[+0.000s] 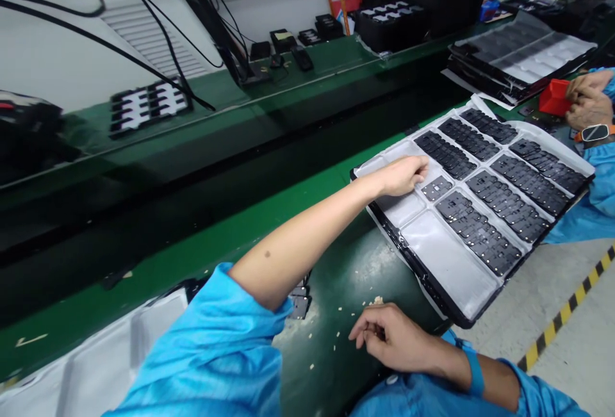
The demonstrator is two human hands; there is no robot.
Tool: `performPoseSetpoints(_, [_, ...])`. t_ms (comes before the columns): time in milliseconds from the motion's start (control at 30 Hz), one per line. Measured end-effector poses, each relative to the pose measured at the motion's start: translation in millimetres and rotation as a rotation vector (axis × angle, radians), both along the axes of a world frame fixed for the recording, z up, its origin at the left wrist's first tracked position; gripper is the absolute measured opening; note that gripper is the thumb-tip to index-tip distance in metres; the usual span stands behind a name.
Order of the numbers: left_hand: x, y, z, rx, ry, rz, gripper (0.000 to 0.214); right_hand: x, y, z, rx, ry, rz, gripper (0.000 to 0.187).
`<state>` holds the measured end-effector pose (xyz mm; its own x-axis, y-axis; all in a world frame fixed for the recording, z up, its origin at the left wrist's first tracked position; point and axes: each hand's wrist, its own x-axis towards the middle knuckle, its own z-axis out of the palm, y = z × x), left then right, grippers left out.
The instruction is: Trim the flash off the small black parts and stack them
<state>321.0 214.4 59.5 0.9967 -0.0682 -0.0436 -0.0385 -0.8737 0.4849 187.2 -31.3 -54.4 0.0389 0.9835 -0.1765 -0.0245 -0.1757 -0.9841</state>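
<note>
My left hand (pixel 406 175) reaches over a pale-lined tray (pixel 451 266) with its fingers closed and turned downward. What they hold, if anything, is hidden. Just beside its fingertips a few small flat black parts (pixel 437 189) lie in one compartment. Rows of overlapping black parts (pixel 480 231) fill several other compartments of the tray. My right hand (pixel 391 337) rests low over the green table (pixel 331 295), near the tray's front corner. Its fingers are loosely curled and apart from the thumb, with nothing visible in them. More black parts (pixel 301 305) show partly behind my left forearm.
Small pale scraps (pixel 377 302) are scattered on the table. Another pale tray (pixel 96 359) lies at lower left. Stacked trays (pixel 523 58) stand at the far right. Close by, a co-worker's hands (pixel 590 97) hold a red box (pixel 555 98). A dark sunken strip (pixel 192 193) runs behind.
</note>
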Motion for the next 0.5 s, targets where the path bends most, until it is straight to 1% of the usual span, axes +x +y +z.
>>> performPoseSetpoints(100, [2, -8, -3.3, 0.085, 0.008, -0.074, 0.012, -1, 1, -2.1, 0.007, 0.005, 0.007, 0.036])
performPoseSetpoints(200, [7, -16, -7.5, 0.172, 0.02, -0.111, 0.018, -2, 1, -5.0, 0.003, 0.005, 0.003, 0.036])
performPoseSetpoints(333, [13, -22, -9.5, 0.226, 0.014, -0.128, 0.021, -2, 0, -5.5, -0.006, 0.001, 0.003, 0.035])
performPoseSetpoints(500, [15, -25, -9.5, 0.276, 0.008, -0.204, 0.027, 1, -1, -1.3, -0.002, -0.004, 0.009, 0.036])
